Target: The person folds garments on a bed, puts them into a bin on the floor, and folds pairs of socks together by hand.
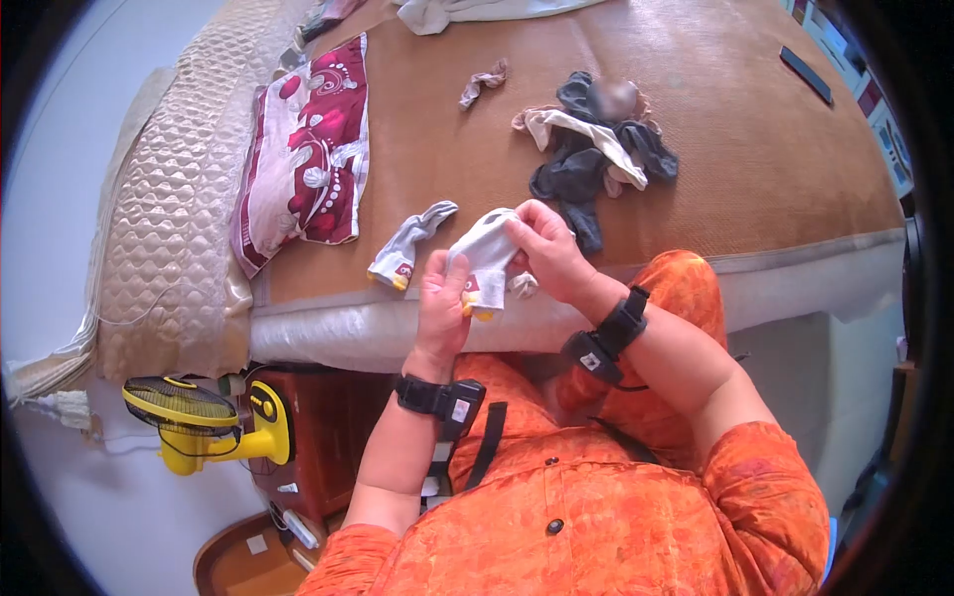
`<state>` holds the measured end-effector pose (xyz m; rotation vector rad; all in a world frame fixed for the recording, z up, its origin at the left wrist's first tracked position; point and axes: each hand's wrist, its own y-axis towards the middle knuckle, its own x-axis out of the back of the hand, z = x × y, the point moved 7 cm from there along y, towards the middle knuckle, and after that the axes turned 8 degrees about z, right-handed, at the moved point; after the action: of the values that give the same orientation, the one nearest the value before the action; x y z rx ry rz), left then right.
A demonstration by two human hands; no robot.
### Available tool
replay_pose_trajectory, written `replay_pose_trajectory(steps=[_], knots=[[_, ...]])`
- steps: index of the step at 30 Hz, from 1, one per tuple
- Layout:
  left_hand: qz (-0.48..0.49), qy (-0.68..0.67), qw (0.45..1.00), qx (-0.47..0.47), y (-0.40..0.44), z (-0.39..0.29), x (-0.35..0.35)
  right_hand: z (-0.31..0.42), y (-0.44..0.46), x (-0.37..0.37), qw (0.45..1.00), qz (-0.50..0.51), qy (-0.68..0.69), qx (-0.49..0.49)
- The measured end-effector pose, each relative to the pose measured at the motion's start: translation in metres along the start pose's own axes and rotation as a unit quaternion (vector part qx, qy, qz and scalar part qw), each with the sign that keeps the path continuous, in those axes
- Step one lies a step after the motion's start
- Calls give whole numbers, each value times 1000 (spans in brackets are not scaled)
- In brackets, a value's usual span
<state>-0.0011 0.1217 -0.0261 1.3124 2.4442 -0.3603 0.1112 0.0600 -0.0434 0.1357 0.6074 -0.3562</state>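
Note:
A light grey sock [486,243] with a red patch and yellow bits at its cuff is stretched between my two hands, above the bed's near edge. My left hand [443,303] pinches it at the patterned cuff end. Higher up, my right hand [550,248] grips the other side, thumb on top. A matching grey sock [405,245] lies on the mat just left of my hands. Beyond my right hand is a loose pile of dark, cream and pinkish socks [571,171]. A small whitish bundle [523,286] shows below my right fingers, partly hidden.
The bed [715,139] has a brown woven mat. A maroon patterned pillow [310,149] lies at left, a small pinkish sock [485,83] farther back, a dark phone-like object [806,74] at far right. A yellow fan [184,417] stands beside a reddish-brown cabinet [323,427] at lower left.

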Motion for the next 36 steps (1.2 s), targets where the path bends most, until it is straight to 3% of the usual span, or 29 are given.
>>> replay_pose_trajectory(steps=[4,6,7,11,12,14,15,18,19,20,21,22,24,28,32,34,36], knots=[[-18,-14,999,-31,2,-2,5,2,2,3,993,-5,117,31],[0,-20,1000,-16,2,-6,4,-13,3,-2,993,61,1,-102],[18,-28,999,1,2,-7,2,-15,2,-8,982,113,13,-154],[30,-77,996,43,-7,-7,-5,-8,-12,-22,955,47,158,-246],[32,-77,995,45,-10,-4,-4,-10,-11,-20,955,45,159,-245],[62,-42,994,84,-15,4,-5,-8,-3,-27,954,151,208,-153],[54,-48,992,103,-18,7,-4,-7,6,-20,973,136,154,-106],[67,-17,984,163,-25,19,8,-16,9,-2,976,80,180,-96],[67,-17,984,164,-25,17,5,-16,8,-1,986,69,121,-92],[64,72,985,145,-24,11,4,-18,7,-3,986,70,121,-92],[60,160,977,126,-21,4,0,-9,7,-7,996,73,31,-44],[59,160,977,126,-16,4,0,1,5,-12,995,76,-61,5],[39,141,989,18,-4,-12,1,-2,2,-17,995,80,-46,-28],[11,208,978,27,5,-5,11,0,3,-11,986,56,-157,8],[0,193,981,-5,8,-4,12,-10,7,-4,965,75,-252,10],[-30,60,997,-26,6,-12,14,-7,7,-2,970,65,-235,-8],[-58,36,997,-44,5,-19,24,-7,9,-1,974,56,-218,-24]])
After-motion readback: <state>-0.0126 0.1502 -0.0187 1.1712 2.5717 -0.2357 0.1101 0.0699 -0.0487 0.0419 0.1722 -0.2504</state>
